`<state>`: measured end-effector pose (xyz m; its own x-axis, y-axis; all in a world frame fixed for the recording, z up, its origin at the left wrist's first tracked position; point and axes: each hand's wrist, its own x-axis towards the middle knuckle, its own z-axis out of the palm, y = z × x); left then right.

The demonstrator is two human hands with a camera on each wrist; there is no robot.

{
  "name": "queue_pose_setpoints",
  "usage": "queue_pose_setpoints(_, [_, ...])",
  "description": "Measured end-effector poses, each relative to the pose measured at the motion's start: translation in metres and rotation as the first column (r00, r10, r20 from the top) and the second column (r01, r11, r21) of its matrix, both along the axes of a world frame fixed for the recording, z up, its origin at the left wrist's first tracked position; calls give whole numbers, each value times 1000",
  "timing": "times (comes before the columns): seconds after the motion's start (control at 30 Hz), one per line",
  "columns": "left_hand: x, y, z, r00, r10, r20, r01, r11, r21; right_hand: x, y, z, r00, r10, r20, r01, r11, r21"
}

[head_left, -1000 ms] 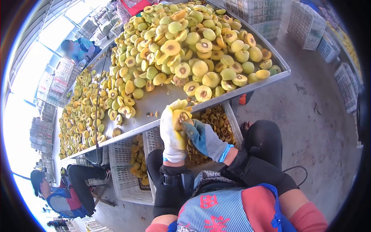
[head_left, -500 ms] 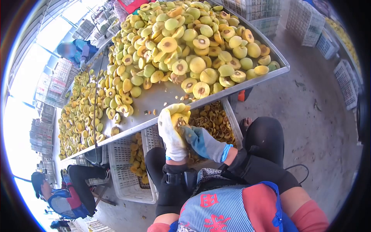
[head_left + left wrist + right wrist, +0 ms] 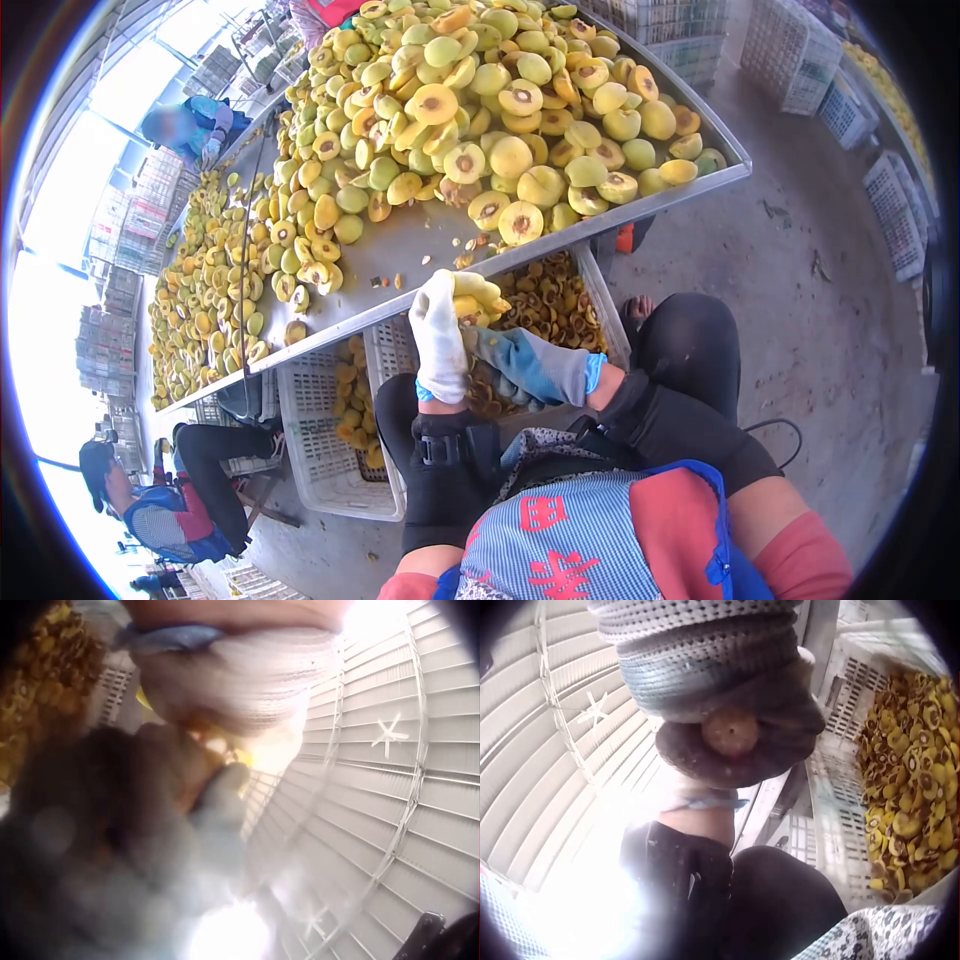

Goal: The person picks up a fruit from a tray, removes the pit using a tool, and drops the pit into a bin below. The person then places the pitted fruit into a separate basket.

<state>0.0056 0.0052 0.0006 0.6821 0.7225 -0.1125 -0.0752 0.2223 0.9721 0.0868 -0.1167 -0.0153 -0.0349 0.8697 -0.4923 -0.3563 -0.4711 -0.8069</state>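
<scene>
My left hand (image 3: 440,335), in a white glove stained yellow, holds yellow stone-fruit pieces (image 3: 478,300) just off the front edge of the metal table. Close below it is my right hand (image 3: 525,362), in a grey and blue glove, fingers curled. The right wrist view shows this hand wrapped round a tool with a round wooden handle end (image 3: 730,731); the rest of the tool is hidden in the glove. In the left wrist view the blurred right glove (image 3: 221,806) overlaps the left glove (image 3: 232,682). Under the hands stands a crate of brownish fruit pieces (image 3: 560,305).
Halved fruit (image 3: 490,100) is heaped on the metal table (image 3: 395,245). A white crate (image 3: 310,440) with yellow fruit stands beside my left knee. One person (image 3: 165,510) sits at the left, another (image 3: 190,125) works across the table. Stacked crates (image 3: 795,60) stand at the right.
My right hand has drawn down and away from the fruit, where it was pressed against it. The left hand still holds fruit, now turned with its yellow outside showing.
</scene>
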Motion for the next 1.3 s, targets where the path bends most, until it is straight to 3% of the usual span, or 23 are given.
queue_pose_setpoints(0.13, [-5, 7, -1, 990, -117, 80, 123, 990, -71, 7, 0, -6, 897, 136, -420, -144, 990, 13])
queue_pose_setpoints(0.23, [-4, 3, -1, 998, -39, -54, 36, 998, -44, 0, 0, 4, 997, 70, 14, -67, 988, -137])
queue_pose_setpoints(0.3, [-4, -2, -4, 998, -3, -55, 3, 1000, -5, 1, -2, 2, 964, 92, -248, -113, 991, -72])
queue_pose_setpoints(0.33, [-2, -5, -5, 999, 27, 35, -23, 992, -122, 2, -3, 1, 923, 105, -371, -127, 991, -34])
queue_pose_setpoints(0.4, [1, -12, -7, 972, 120, 204, -40, 934, -356, 1, 0, -15, 740, 155, -654, -158, 986, 55])
queue_pose_setpoints(0.43, [2, -10, -6, 975, 78, 210, 6, 927, -374, 1, 1, -20, 615, 182, -767, -164, 981, 102])
queue_pose_setpoints(0.53, [6, -14, 3, 966, 140, 218, -30, 895, -444, 2, -6, -20, 698, 197, -689, -146, 980, 132])
queue_pose_setpoints(0.6, [-6, 21, -20, 865, 207, 457, 59, 863, -502, -11, -14, -27, 940, 125, -318, -93, 989, 112])
queue_pose_setpoints(0.63, [-12, 27, -4, 861, 332, 386, -80, 837, -541, -16, -17, -29, 992, 75, -103, -63, 992, 113])
queue_pose_setpoints(0.67, [-25, 34, 6, 844, 379, 379, -198, 878, -436, -11, -14, -26, 990, 53, -129, -54, 999, -2])
queue_pose_setpoints(0.7, [-48, 51, 8, 842, 300, 448, -172, 937, -304, -8, -13, -22, 987, 28, -158, -48, 991, -121])
queue_pose_setpoints(0.73, [-57, 43, 29, 773, 589, 236, -533, 805, -261, -5, -13, -17, 983, 1, -186, -46, 970, -239])
queue_pose_setpoints(0.8, [-114, 90, 7, 703, 711, -16, -676, 675, 294, -1, -17, -11, 955, 9, -297, -59, 986, -158])
queue_pose_setpoints(0.83, [-126, 98, 7, 604, 774, -188, -588, 593, 550, -5, -17, -12, 954, -1, -299, -42, 990, -137])
queue_pose_setpoints(0.87, [-132, 105, 4, 509, 842, -178, -426, 426, 798, -8, -16, -12, 954, -15, -299, -20, 993, -116])
queue_pose_setpoints(0.93, [-99, 103, 10, 523, 847, -93, -233, 247, 940, -9, -12, -10, 960, -128, -249, 105, 989, -103])
queue_pose_setpoints(0.97, [-73, 101, 7, 799, 600, -42, -371, 546, 751, -8, -8, -9, 966, -195, -171, 177, 977, -116])
queue_pose_setpoints(1.0, [-36, 77, 29, 813, 566, -139, -148, 431, 890, -7, -5, -9, 962, -256, -90, 245, 962, -121])
queue_pose_setpoints(1.03, [-10, 81, 20, 844, 510, -166, -47, 378, 925, 5, -6, 2, 911, -316, -266, 264, 940, -216])
queue_pose_setpoints(1.1, [48, 73, 19, 803, 380, -459, 175, 586, 791, 11, -9, -1, 873, -449, -190, 419, 891, -177])
queue_pose_setpoints(1.17, [90, 83, -9, 713, 370, -596, 346, 554, 757, 13, -12, 2, 825, -551, -121, 532, 831, -162])
queue_pose_setpoints(1.2, [106, 79, -17, 605, 498, -622, 494, 378, 783, 15, -13, 1, 829, -547, -119, 532, 836, -136])
queue_pose_setpoints(1.3, [123, 78, -22, 641, 442, -627, 480, 406, 777, 18, -15, -8, 828, -552, -99, 553, 833, -11])
